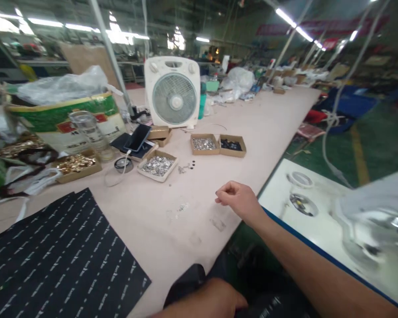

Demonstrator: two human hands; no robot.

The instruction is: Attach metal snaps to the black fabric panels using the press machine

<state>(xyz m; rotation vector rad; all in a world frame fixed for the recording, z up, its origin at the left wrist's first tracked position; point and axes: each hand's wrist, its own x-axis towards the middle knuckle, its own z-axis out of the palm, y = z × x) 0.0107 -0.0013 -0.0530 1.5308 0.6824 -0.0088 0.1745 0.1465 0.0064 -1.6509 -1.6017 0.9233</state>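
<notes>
My right hand (236,199) is raised over the table's near right edge, thumb and fingers pinched together. A tiny dark spot shows at the fingertips, too small to name. Low in the view, my left hand (212,299) is beside a black rounded object (189,279); its fingers are mostly hidden and blurred. On the table ahead lie small metal pieces (184,168) and a few black round pieces (193,164). Behind them stand a box of silver pieces (204,144), a box of black pieces (231,145) and a nearer box of silver pieces (158,166).
Black printed sheets (63,260) lie at left. A white fan (173,90), a phone (137,138), a glass jar (91,134) and a box of gold pieces (76,165) stand farther back. At right is a white sewing machine (378,221) on its own table.
</notes>
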